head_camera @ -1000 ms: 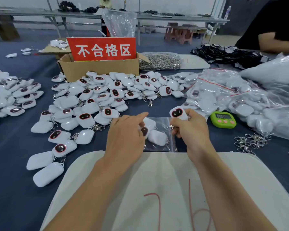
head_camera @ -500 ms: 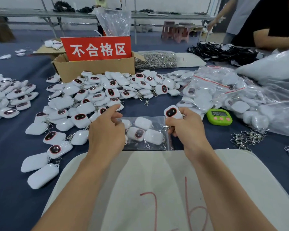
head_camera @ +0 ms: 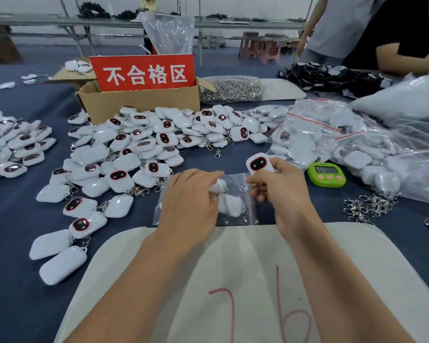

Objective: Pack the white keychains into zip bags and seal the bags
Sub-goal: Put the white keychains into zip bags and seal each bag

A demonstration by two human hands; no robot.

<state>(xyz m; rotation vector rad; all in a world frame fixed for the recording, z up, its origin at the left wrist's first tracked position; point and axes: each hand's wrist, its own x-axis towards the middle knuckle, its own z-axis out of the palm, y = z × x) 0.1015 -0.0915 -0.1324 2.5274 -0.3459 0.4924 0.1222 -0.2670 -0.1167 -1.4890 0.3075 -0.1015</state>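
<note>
Now that our left hand (head_camera: 188,201) has slid back from the zip bag's (head_camera: 235,178) left end to clutch its middle, bunching the white keychains (head_camera: 230,204) inside, the bag lies steadied just beyond the numbered pad (head_camera: 208,268) at the tabletop's (head_camera: 22,243) near edge. Our right hand (head_camera: 280,194) grips another keychain (head_camera: 258,164) by the bag's right end, so we judge loading unfinished. Farther off are the loose heap (head_camera: 144,149), filled bags (head_camera: 315,134) toward the right edge, then a cardboard box (head_camera: 139,100), its inside hidden.

1. Left hand (head_camera: 188,201): palm down, fingers curled onto the zip bag (head_camera: 234,179), forefinger stretched towards the other hand.
2. Right hand (head_camera: 280,194): fingers curled, pinching a white keychain (head_camera: 258,164).
3. Both forearms bare, converging forward.
</note>
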